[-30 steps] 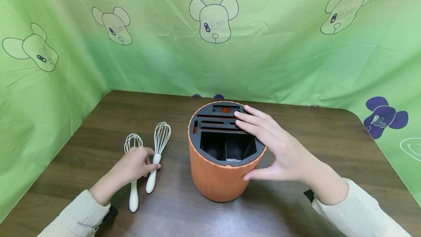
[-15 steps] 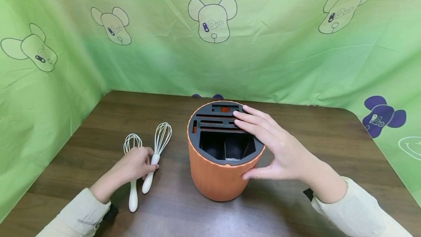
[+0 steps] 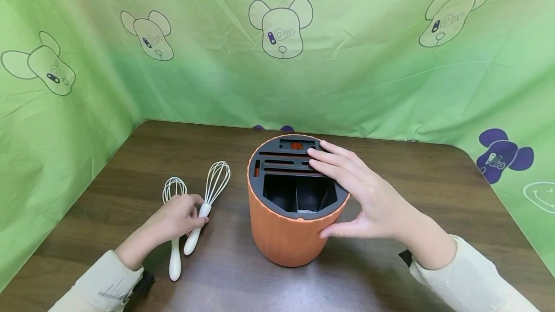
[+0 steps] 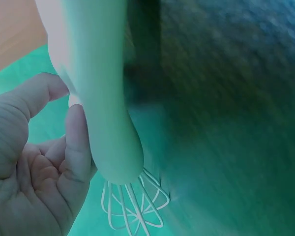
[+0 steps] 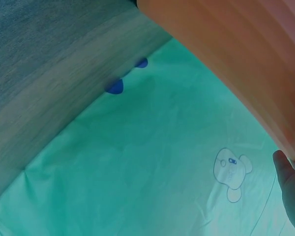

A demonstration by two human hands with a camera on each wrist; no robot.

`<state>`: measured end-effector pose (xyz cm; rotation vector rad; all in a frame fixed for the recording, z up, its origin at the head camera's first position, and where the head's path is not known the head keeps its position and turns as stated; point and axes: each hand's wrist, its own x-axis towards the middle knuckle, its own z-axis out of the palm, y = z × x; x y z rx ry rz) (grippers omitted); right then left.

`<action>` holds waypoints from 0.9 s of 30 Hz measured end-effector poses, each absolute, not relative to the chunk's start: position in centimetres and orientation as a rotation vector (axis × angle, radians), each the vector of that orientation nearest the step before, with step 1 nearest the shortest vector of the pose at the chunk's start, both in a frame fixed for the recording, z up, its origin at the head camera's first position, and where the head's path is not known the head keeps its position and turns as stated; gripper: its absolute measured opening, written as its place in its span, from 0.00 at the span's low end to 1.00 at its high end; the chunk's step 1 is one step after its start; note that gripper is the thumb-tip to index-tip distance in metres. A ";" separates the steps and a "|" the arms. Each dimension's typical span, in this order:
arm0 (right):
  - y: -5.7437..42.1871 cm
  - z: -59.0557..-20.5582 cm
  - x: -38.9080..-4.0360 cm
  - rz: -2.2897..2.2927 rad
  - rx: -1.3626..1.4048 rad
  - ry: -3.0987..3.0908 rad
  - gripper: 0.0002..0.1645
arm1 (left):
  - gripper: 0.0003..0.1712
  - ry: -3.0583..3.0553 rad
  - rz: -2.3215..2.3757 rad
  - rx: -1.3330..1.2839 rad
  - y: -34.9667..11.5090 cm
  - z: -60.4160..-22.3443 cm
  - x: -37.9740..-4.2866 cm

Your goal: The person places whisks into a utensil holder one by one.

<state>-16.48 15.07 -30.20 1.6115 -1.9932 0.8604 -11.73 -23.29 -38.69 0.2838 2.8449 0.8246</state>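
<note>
Two white whisks lie side by side on the left part of the table. My left hand (image 3: 175,218) reaches over the left whisk (image 3: 175,259), hiding its middle, and pinches the right whisk (image 3: 191,242) by the upper handle between thumb and fingers. In the left wrist view a pale handle (image 4: 105,113) fills the middle, with wire loops (image 4: 135,211) below it. An orange round utensil holder (image 3: 282,237) with a slotted black top stands upright to the right. My right hand (image 3: 368,201) rests on it, fingers straight across the top's right side and thumb against the outer wall.
The black insert (image 3: 257,190) has several narrow slots at the back and a wide two-part opening in front. A brown wooden table (image 3: 433,196) lies under everything. Green printed cloth (image 3: 368,85) hangs behind the table and along its sides.
The right whisk has turned in my left hand: its wire head has shifted right and its handle end left, towards the other whisk. My right hand stays on the holder.
</note>
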 end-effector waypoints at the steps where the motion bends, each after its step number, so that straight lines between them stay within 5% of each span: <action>1: 15.1 -30.2 -16.5 0.860 1.611 -1.992 0.56 | 0.15 2.849 0.827 0.292 -23.3 -38.6 -11.7; 27: 15.1 -30.1 -16.4 0.845 1.609 -1.988 0.56 | 0.22 3.056 0.848 0.348 -22.7 -36.1 -11.3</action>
